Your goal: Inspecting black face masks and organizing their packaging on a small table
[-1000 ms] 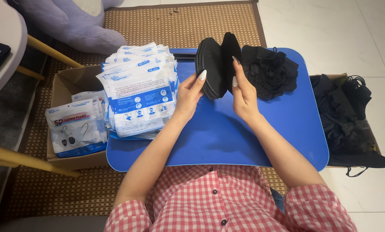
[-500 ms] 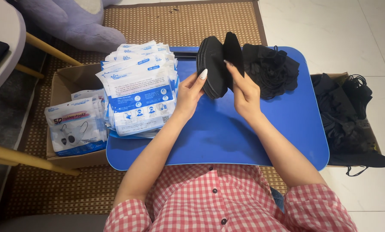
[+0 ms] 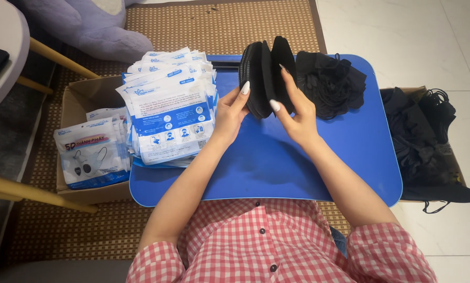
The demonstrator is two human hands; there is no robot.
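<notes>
Since the earlier frames both hands have drawn slightly closer in over the bundle, and the right thumb now sits between the leaves, parting them a little more; nothing else on the table has shifted. Stack of folded black masks point(image 3: 264, 78) held upright, on edge, above the far middle of the blue lap table point(image 3: 266, 162), just beside a loose heap of black masks point(image 3: 332, 84) to its right. Left hand point(image 3: 230, 112) closed around the stack's left side, thumb up along the near face, fingers wrapped behind and out of sight. Right hand point(image 3: 298, 112) cups the right side, fingers partly curled, forefinger laid against the outer mask, thumb tip pushed into the fan. Judgement: very light, soft fabric, limp singly but fairly firm as a bundle; likely to splay or slide apart, ear loops prone to snag. Best taken along the folded edges, pinched from both sides. Forearms come in from below, elbows apart, wrists angled inward, palms facing each other. Pile of white-and-blue packets point(image 3: 169, 110) at the table's left; cardboard box point(image 3: 83, 99) with more packets beyond; second box of black masks point(image 3: 423, 141) on the floor at right.
</notes>
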